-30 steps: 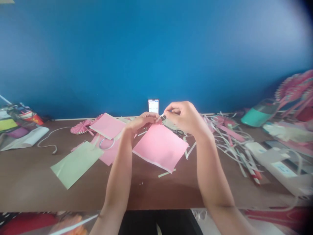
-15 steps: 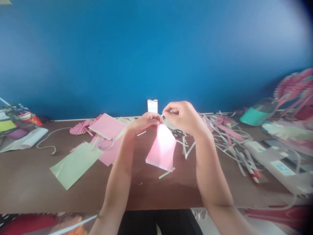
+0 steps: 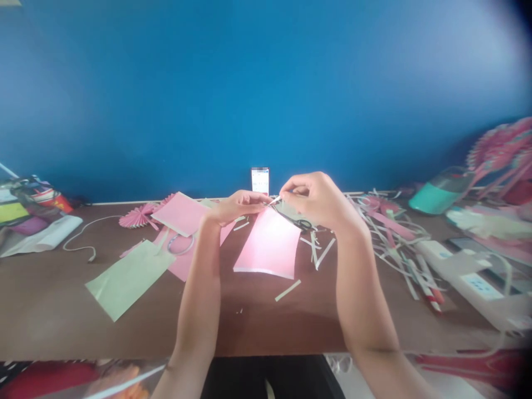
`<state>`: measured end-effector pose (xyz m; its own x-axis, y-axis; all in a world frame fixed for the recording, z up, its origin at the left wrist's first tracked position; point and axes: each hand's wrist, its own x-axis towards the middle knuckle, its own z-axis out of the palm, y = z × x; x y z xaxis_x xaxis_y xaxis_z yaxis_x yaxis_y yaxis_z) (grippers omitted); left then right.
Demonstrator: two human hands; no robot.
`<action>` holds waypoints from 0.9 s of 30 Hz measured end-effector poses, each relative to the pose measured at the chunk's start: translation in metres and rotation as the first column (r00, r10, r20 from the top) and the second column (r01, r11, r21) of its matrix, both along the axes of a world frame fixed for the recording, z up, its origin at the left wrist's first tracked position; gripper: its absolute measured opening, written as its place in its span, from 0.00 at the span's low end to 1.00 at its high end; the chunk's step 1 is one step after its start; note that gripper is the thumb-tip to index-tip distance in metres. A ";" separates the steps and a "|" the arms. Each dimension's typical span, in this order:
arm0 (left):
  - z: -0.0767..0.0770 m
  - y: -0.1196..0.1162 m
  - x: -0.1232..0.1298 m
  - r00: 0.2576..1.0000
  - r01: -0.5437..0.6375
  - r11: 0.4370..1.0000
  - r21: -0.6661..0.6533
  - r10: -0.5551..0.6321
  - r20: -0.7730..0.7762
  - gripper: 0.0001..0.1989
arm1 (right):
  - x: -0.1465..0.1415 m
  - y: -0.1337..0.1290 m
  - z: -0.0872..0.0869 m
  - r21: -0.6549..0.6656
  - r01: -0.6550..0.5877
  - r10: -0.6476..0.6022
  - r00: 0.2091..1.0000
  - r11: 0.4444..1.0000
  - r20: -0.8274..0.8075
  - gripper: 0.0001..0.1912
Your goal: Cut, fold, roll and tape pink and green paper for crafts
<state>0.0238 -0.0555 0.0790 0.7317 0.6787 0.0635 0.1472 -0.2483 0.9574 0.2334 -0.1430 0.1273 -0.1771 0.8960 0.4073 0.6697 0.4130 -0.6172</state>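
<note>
My left hand (image 3: 243,204) pinches the top edge of a pink paper sheet (image 3: 268,246), which hangs and spreads toward me over the table. My right hand (image 3: 310,194) is closed, thumb and forefinger holding the end of a thin white strip (image 3: 274,200) at the sheet's top edge. A bright patch of light lies on the sheet's upper part. Dark-handled scissors (image 3: 304,224) rest just right of the sheet, below my right hand. A loose pale strip (image 3: 287,290) lies on the table nearer to me.
A phone (image 3: 260,180) stands against the blue wall. Left lie a pale green sheet (image 3: 131,280), pink sheets (image 3: 183,213), a folded pink fan (image 3: 137,216) and a cable. Right are paper strips, pens (image 3: 428,282), a power strip (image 3: 477,285) and a teal container (image 3: 434,198).
The pink sheet has flattened out and its lower edge has swung left and up. My left hand has shifted left, my right hand slightly right, and more of the white strip shows between them.
</note>
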 end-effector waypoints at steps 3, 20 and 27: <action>0.008 -0.004 -0.007 0.998 -0.056 0.998 0.005 0.056 -0.005 0.18 | 0.001 0.000 0.000 -0.018 -0.007 0.007 1.000 1.000 0.011 0.11; 0.002 0.006 -0.010 0.986 -0.164 0.981 0.101 0.163 0.014 0.12 | 0.001 0.003 0.000 -0.026 0.008 -0.009 0.999 1.000 -0.034 0.10; -0.001 0.008 -0.003 0.978 -0.204 0.970 0.130 0.197 0.069 0.11 | -0.001 0.005 -0.001 -0.067 -0.002 -0.003 0.997 0.998 -0.076 0.10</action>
